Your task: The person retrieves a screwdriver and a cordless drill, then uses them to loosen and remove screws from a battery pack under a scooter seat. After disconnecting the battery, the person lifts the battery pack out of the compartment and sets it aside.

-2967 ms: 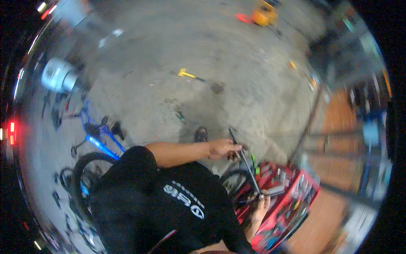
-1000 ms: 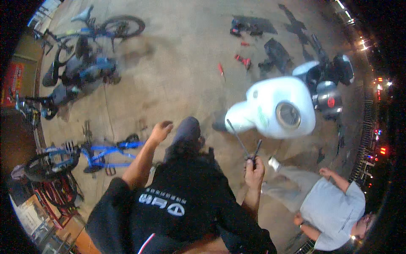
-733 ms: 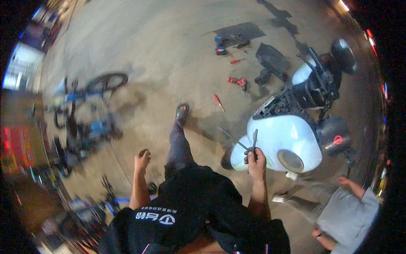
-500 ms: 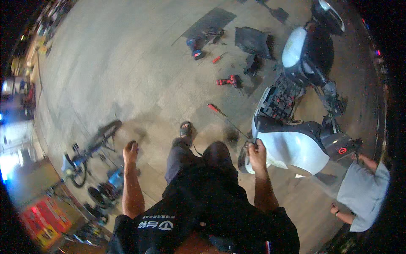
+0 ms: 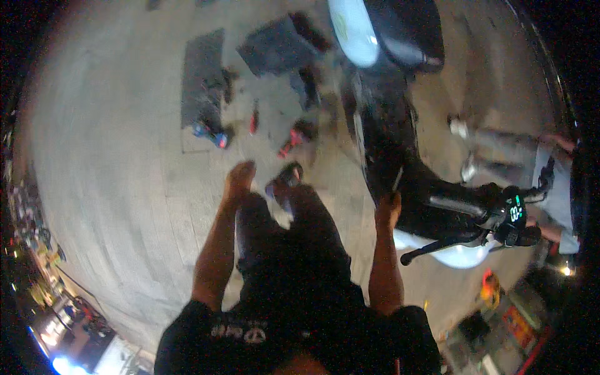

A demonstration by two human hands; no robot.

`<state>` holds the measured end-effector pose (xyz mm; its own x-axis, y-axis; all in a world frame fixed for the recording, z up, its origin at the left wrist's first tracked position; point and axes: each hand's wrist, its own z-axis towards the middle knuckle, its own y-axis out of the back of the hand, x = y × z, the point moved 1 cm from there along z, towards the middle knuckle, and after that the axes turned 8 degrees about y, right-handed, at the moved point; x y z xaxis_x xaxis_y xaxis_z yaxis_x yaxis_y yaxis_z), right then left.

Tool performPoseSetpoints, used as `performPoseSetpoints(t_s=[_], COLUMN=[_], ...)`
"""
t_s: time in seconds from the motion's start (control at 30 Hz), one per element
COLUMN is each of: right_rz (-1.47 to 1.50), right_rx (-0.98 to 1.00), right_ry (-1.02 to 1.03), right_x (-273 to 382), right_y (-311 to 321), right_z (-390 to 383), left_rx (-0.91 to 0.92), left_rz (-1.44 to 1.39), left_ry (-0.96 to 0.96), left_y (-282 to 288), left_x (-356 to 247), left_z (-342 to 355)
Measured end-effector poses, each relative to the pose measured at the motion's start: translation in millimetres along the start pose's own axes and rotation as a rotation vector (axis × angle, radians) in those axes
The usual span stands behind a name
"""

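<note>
My right hand (image 5: 389, 209) is closed around a slim, pale metal tool (image 5: 398, 179), its shaft pointing forward; the exact kind is unclear. That hand is close beside the dark body of a black and white scooter (image 5: 390, 128), and whether it touches it I cannot tell. My left hand (image 5: 240, 178) hangs above my left knee, fingers curled together and somewhat blurred, with nothing visible in it. Ahead on the floor lie a red power drill (image 5: 292, 144), a red-handled screwdriver (image 5: 253, 121) and a blue power drill (image 5: 210, 135).
A dark mat (image 5: 201, 75) and a black boxy part (image 5: 276, 47) lie farther ahead. At the right, a person in a light shirt (image 5: 553, 187) stands by the scooter's handlebar, next to its lit display (image 5: 515, 210). Shelving and goods line the lower right.
My view has turned, so the scooter's handlebar and display show nearer to me. The tools on the floor appear farther left. My left hand has moved forward and inward; my right still grips the slim tool.
</note>
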<state>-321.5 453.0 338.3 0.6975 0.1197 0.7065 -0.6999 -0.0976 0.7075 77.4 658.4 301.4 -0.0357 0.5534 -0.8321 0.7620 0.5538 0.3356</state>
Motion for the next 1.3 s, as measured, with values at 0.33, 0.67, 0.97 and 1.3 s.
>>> performPoseSetpoints(t_s=[0.33,0.67,0.97,1.3], right_rz=[-0.453,-0.297,-0.405,-0.338], right_rx=[-0.415,-0.306,-0.615,-0.390], right_ry=[0.121,0.176,0.016,0.136], right_x=[26.2,-4.1,-30.2,-15.1], right_y=[-57.6,-90.2,-53.3,-103.4], right_z=[113.7,227.6,184.9,230.2], left_rx=[0.679,0.637,0.593,0.494], left_rz=[0.377,0.016,0.577,0.402], left_ry=[-0.230,-0.889,-1.451,-1.797], left_y=[-199.3,-435.0,-482.3,-454.0], left_x=[-52.0,-54.0,-44.9,-44.4], left_z=[233.5,278.0,405.2,427.9])
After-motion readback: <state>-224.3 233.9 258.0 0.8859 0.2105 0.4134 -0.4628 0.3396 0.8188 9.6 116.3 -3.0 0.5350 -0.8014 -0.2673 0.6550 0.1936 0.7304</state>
